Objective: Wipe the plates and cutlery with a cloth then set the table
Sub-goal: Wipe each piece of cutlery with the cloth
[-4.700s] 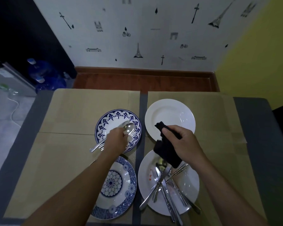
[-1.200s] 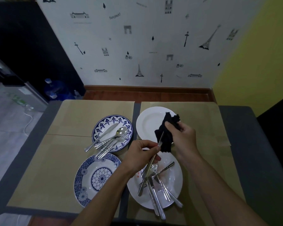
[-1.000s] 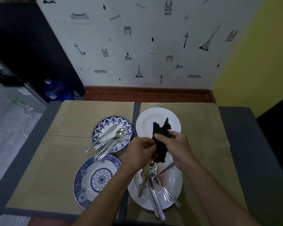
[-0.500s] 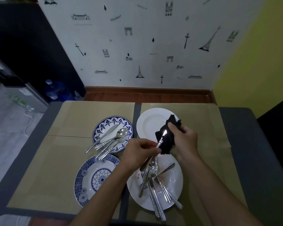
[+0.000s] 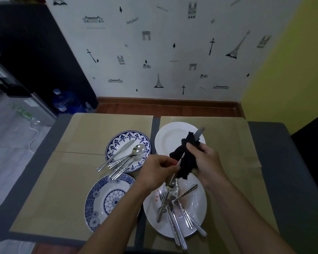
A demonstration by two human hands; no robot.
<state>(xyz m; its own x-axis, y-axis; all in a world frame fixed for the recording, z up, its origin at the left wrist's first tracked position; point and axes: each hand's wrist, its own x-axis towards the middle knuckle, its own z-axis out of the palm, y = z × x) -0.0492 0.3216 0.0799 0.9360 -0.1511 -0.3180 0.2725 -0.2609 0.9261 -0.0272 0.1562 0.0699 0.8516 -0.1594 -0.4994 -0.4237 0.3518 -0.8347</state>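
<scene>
while black cloth [image 5: 186, 158] hides its middle, both hands' fingers [image 5: 192, 148] grip the knife [image 5: 199, 133].

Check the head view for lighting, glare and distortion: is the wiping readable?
Head view: dim room light, colours muted; the black cloth reads as a shapeless dark patch in the right hand. Small glints on the knife tip and the spoons. Wide-angle bending curves the table edges. The left hand stays sharp; little blur.

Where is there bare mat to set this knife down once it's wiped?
Bare mat lies left of the two blue plates and right of the white plates. The far-left mat behind the blue plates is open too. The centre is crowded: four plates, two heaped with cutlery.
</scene>
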